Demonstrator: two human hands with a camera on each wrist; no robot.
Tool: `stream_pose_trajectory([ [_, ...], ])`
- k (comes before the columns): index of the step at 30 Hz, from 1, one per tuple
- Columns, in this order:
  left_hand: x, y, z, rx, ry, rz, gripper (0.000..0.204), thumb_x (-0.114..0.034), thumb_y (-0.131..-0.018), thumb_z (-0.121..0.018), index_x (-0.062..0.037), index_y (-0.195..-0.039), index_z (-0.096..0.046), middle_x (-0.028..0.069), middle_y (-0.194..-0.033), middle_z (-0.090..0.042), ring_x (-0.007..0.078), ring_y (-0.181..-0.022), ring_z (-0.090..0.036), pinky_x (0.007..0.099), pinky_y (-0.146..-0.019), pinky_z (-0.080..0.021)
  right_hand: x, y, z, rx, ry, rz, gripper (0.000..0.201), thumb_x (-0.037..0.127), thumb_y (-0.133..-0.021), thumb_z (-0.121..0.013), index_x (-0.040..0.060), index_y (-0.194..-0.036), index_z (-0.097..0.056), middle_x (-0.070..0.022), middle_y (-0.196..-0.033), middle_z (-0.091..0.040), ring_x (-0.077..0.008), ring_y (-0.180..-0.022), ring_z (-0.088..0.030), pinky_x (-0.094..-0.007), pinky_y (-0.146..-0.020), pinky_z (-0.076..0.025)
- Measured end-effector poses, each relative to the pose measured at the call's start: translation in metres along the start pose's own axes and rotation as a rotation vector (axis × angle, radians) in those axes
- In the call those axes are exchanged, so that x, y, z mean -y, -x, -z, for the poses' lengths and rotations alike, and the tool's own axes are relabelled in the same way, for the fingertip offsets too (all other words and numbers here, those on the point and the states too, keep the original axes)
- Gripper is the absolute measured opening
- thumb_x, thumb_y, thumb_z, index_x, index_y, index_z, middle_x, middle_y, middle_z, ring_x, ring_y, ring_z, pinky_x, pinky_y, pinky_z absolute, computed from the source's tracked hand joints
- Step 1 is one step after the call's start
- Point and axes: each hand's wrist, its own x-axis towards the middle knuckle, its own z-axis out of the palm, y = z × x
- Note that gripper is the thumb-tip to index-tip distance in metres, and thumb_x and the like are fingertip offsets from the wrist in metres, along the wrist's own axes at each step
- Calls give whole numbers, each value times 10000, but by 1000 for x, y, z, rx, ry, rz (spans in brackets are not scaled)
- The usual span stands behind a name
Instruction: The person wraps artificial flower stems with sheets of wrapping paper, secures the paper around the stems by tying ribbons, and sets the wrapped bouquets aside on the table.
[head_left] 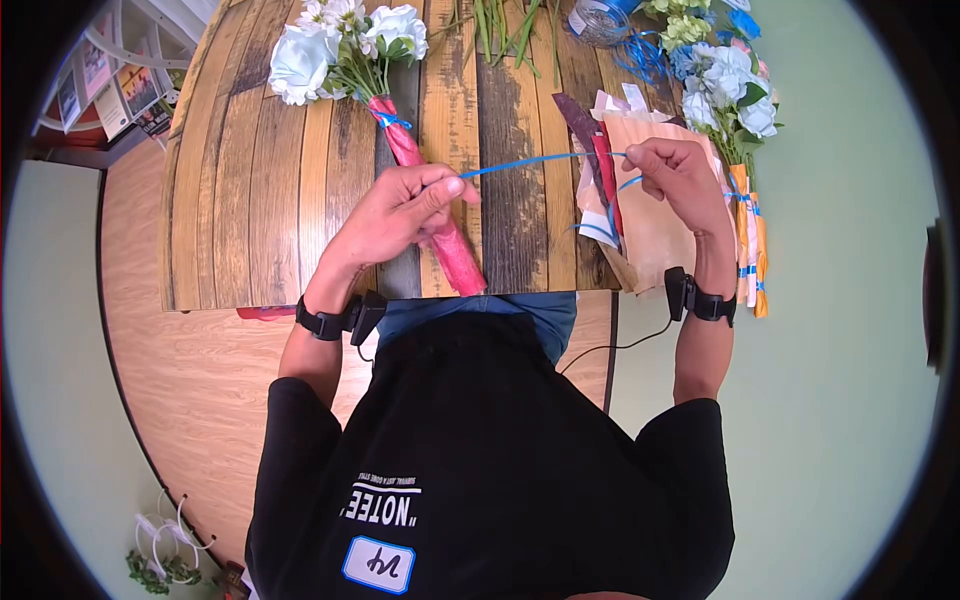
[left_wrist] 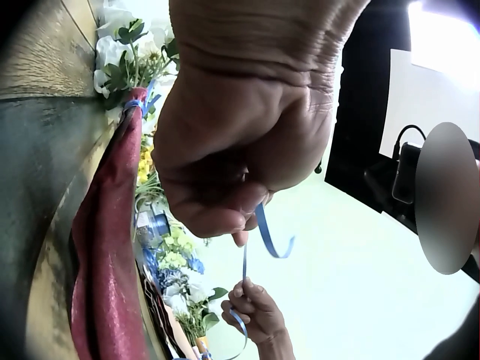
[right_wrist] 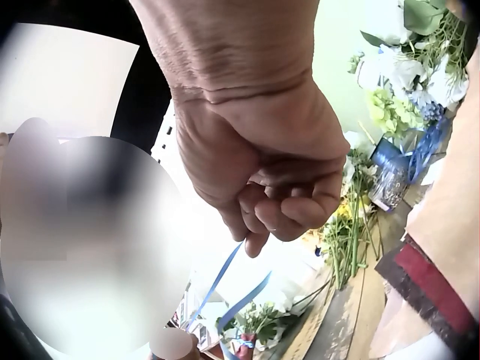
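Note:
A thin blue ribbon [head_left: 525, 162] stretches between both hands above the table. The left hand [head_left: 412, 208] pinches one end between thumb and fingers, over a bouquet's stems in red wrapping [head_left: 462, 262]. A short tail of ribbon curls out past the left fingers in the left wrist view. The right hand [head_left: 672, 178] pinches the other part, its fingers curled, above the stacked paper; a loose ribbon end hangs below it. The bouquet has white flowers [head_left: 303, 62] and a blue ribbon tie [head_left: 392, 120] near the top of the wrap.
Sheets of peach wrapping paper [head_left: 665, 215] lie at the table's right, with dark and red pieces. Finished-looking bouquets with orange-wrapped stems [head_left: 760, 260] lie along the right edge. Loose green stems [head_left: 500, 30] and a blue ribbon spool [head_left: 600, 20] lie at the back.

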Motion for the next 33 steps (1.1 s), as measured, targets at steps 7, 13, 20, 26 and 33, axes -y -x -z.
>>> stream_pose_trajectory([
  [7, 4, 2, 6, -40, 18, -21, 386, -324, -1090, -479, 15, -1073, -665, -54, -625, -386, 57, -545, -356, 248, -505, -356, -5, -19, 18, 32, 75, -64, 301, 260, -1005, -657, -1, -860, -704, 55, -584, -449, -47, -501, -342, -237, -472, -255],
  [13, 4, -4, 1, -106, -74, 17, 370, -295, -1094, -468, 22, -1067, -656, -41, -626, -441, 61, -531, -428, 250, -510, -395, -29, -39, 9, -70, 430, -4, 304, 306, -971, -690, 11, -1037, -730, 7, -735, -597, -111, -630, -533, -290, -575, -415],
  [20, 8, -15, -7, 24, -126, 59, 375, -287, -1095, -459, 33, -1036, -645, -23, -620, -475, 76, -499, -483, 260, -500, -438, 36, -12, -94, -318, 790, 672, 396, 293, -905, -740, 8, -1172, -673, -174, -1233, -644, -338, -1068, -647, -440, -911, -502],
  [26, 7, -11, -4, 93, -161, 64, 358, -276, -1091, -472, 25, -995, -640, -12, -611, -504, 85, -478, -510, 268, -491, -442, 15, -12, -142, 167, 132, 192, 301, 197, -963, -694, 3, -1192, -661, -73, -963, -680, -144, -867, -620, -293, -773, -475],
  [33, 17, 1, 4, 80, -97, 94, 358, -277, -1085, -490, 26, -971, -644, -7, -607, -506, 82, -485, -494, 265, -490, -435, -7, -11, -144, 285, -160, -22, 221, 186, -986, -682, -26, -1045, -705, 58, -707, -566, -6, -621, -435, -215, -529, -330],
])
